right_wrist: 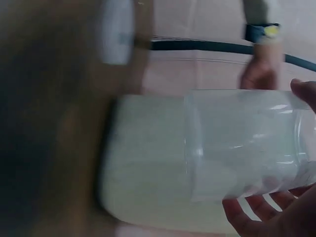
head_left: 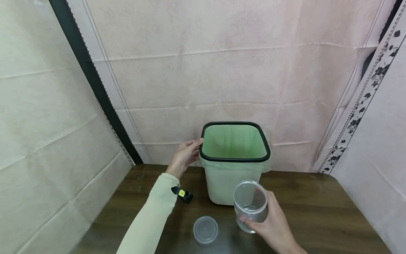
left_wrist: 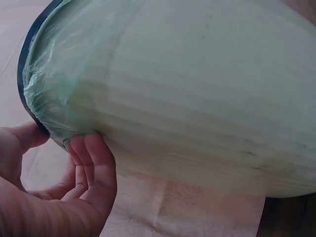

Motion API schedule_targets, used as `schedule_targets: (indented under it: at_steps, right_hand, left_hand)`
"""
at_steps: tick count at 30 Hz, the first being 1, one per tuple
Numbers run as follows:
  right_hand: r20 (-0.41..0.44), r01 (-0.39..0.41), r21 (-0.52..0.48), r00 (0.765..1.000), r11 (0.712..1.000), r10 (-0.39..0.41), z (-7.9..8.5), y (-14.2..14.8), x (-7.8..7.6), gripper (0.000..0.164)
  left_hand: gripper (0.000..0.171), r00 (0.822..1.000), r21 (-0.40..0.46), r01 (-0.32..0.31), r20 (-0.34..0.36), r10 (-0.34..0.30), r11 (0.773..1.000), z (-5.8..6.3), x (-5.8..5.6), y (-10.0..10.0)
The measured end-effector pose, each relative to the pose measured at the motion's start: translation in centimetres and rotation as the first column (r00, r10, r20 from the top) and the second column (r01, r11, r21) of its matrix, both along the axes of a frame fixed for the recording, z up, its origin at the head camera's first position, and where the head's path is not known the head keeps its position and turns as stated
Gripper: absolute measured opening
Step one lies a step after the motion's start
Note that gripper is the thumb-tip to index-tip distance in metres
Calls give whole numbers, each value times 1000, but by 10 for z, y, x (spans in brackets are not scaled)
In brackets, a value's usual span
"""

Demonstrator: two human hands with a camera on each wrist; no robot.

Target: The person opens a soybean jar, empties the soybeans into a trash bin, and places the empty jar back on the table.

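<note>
A pale green trash can (head_left: 222, 183) with a black rim and a thin green bag liner (left_wrist: 74, 64) stands upright on the table. My left hand (head_left: 185, 157) pinches the rim at its left side, thumb on the black edge and fingers bent against the liner in the left wrist view. In front of the can, my right hand (head_left: 274, 224) holds a clear plastic jar (right_wrist: 247, 143), thumb on one side and fingers curled round the other. The jar is uncapped and nothing shows inside it. A round translucent lid (head_left: 205, 230) lies flat on the table, left of the jar.
The dark brown wooden table (head_left: 311, 204) runs back to a cream cloth wall (head_left: 190, 81). Cloth panels also close in the left and right sides, and the can stands close to the back one.
</note>
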State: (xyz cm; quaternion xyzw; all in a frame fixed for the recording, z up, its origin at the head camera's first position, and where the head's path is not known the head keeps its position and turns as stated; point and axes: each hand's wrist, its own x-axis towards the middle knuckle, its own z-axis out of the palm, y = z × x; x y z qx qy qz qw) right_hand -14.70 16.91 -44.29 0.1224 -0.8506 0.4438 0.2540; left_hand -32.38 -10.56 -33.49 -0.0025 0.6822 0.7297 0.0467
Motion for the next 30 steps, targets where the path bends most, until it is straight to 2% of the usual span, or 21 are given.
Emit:
schedule_targets:
  at_steps: [7, 12, 18, 21, 25, 28, 30]
  right_hand:
    - [165, 11, -37, 986, 999, -5, -41, -16, -4, 98]
    - [251, 6, -65, 968, 998, 10, -58, -26, -7, 102]
    - [315, -12, -60, 949, 998, 30, -69, -31, -8, 103]
    - [329, -19, -72, 943, 997, 42, -69, -31, -9, 105]
    - [348, -51, -93, 934, 994, 80, -67, -27, -10, 105]
    - [295, -88, -86, 949, 992, 110, -64, -19, -8, 93]
    - [210, -108, -83, 970, 991, 123, -61, -10, -7, 78]
  left_hand:
    - [51, 1000, -76, 14, -8, -15, 997, -1, 0, 5]
    - [55, 1000, -97, -1, -18, -1, 995, -1, 0, 6]
    - [56, 999, -127, -30, -29, 26, 991, -8, 5, 6]
    - [58, 998, -153, -51, -52, 44, 987, -10, 6, 7]
    - [57, 989, -170, -114, -112, 96, 979, -11, 7, 7]
    - [55, 970, -184, -172, -200, 135, 968, -14, 12, 3]
    - [53, 946, -219, -215, -290, 147, 952, -17, 17, -2]
